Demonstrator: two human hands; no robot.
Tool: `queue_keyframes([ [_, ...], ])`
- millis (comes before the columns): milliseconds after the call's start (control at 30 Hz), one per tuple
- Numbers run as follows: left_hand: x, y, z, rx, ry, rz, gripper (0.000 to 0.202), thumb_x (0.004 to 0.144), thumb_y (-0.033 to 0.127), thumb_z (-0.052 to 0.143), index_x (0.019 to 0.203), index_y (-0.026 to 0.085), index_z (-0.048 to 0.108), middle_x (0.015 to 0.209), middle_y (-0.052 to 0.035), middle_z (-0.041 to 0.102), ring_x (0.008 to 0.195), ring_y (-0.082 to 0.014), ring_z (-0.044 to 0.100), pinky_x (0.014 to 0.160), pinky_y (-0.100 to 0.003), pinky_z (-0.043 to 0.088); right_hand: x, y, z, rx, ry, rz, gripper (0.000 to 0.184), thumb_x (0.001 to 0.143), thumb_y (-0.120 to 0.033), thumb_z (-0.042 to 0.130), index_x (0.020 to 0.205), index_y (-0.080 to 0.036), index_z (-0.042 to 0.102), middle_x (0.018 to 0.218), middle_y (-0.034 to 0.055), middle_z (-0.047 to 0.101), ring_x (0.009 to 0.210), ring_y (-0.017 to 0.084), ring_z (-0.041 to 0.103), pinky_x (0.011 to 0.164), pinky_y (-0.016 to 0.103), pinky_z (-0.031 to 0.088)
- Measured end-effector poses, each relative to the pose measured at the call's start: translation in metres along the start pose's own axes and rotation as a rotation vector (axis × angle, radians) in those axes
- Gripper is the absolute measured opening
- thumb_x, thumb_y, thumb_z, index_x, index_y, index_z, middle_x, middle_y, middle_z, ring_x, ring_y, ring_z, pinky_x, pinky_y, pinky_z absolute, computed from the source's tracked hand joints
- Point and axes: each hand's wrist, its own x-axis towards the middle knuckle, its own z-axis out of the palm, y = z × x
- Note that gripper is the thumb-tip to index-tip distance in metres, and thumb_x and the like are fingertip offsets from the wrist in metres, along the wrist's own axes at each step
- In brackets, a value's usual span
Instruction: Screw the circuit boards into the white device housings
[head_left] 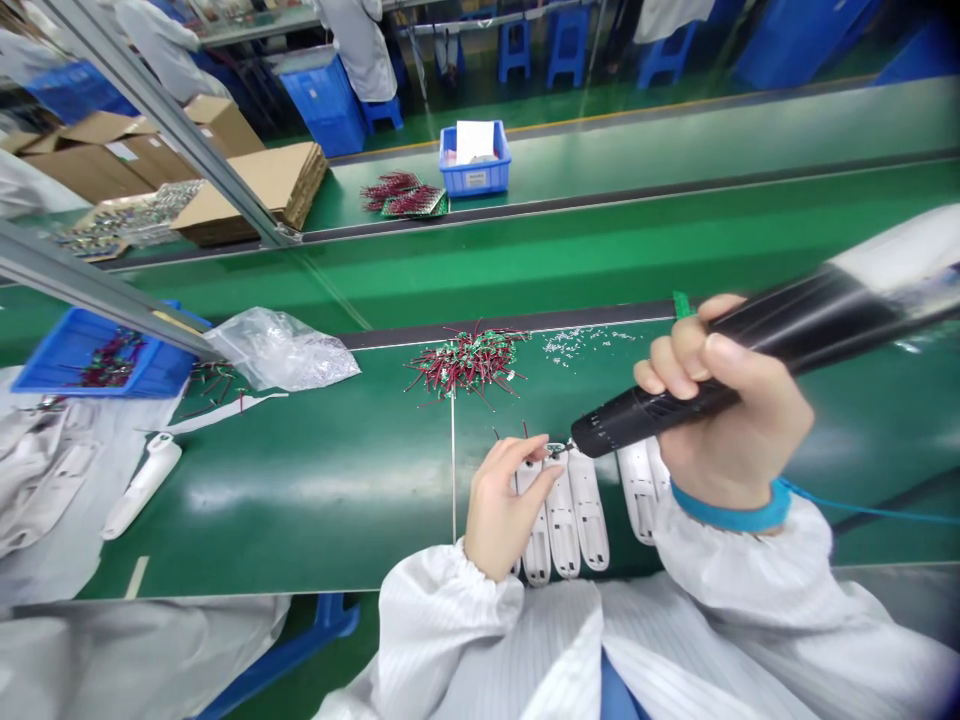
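My right hand (pixel 724 400) is wrapped round a black electric screwdriver (pixel 750 345), whose tip points left and down at the top of a row of several white plastic housings (pixel 581 505) on the green bench. My left hand (pixel 502 500) rests on the leftmost housings, fingers curled and pinching near the screwdriver tip; what is in the pinch is too small to name. A blue strap (pixel 731 512) circles my right wrist. Just beyond the housings lies a heap of small green circuit boards with red wires (pixel 469 362).
A clear plastic bag (pixel 281 350) and a blue bin (pixel 90 355) with wired parts sit at the left. One white housing (pixel 142 485) lies apart there. Small screws (pixel 574 342) are scattered by the conveyor. Beyond it stand a blue tray (pixel 474 160) and cardboard boxes (pixel 247 190).
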Motion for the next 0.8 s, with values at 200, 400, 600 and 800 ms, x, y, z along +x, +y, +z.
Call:
queue_keyframes([
  [200, -0.0009, 0.0013, 0.0012, -0.018, 0.023, -0.018, 0.01, 0.084, 0.02, 0.065, 0.081, 0.021, 0.075, 0.079, -0.0021, 0.074, 0.075, -0.0175, 0.065, 0.076, -0.031, 0.049, -0.0002, -0.0001, 0.0027, 0.038, 0.026, 0.013, 0.021, 0.063, -0.021, 0.068, 0.082, -0.024, 0.06, 0.054, -0.0074, 0.03, 0.042, 0.008, 0.033, 0.043, 0.028, 0.031],
  [400, -0.0007, -0.0012, 0.0024, -0.103, 0.015, -0.067, 0.01, 0.082, 0.02, 0.066, 0.079, 0.02, 0.075, 0.079, -0.0021, 0.075, 0.076, -0.0176, 0.065, 0.077, -0.031, 0.048, -0.0005, -0.0013, 0.0042, 0.093, 0.073, 0.034, 0.021, 0.059, -0.016, 0.066, 0.079, -0.023, 0.064, 0.05, -0.0078, 0.036, 0.04, 0.007, 0.031, 0.041, 0.027, 0.029],
  [600, -0.0006, -0.0012, -0.001, -0.233, 0.0, -0.212, 0.009, 0.08, 0.022, 0.068, 0.078, 0.02, 0.076, 0.072, -0.0015, 0.074, 0.076, -0.0177, 0.066, 0.08, -0.031, 0.05, -0.0007, -0.0031, 0.0013, 0.106, 0.05, 0.009, 0.02, 0.062, -0.014, 0.063, 0.081, -0.02, 0.063, 0.051, -0.0075, 0.037, 0.041, 0.007, 0.034, 0.042, 0.026, 0.03],
  [800, 0.0007, 0.0069, -0.0028, -0.28, 0.007, -0.26, 0.009, 0.078, 0.024, 0.068, 0.081, 0.019, 0.076, 0.071, -0.0021, 0.074, 0.073, -0.0173, 0.065, 0.077, -0.031, 0.051, -0.0009, -0.002, 0.0017, 0.124, 0.044, 0.008, 0.021, 0.062, -0.012, 0.064, 0.082, -0.018, 0.062, 0.051, -0.0075, 0.042, 0.04, 0.006, 0.037, 0.042, 0.023, 0.034],
])
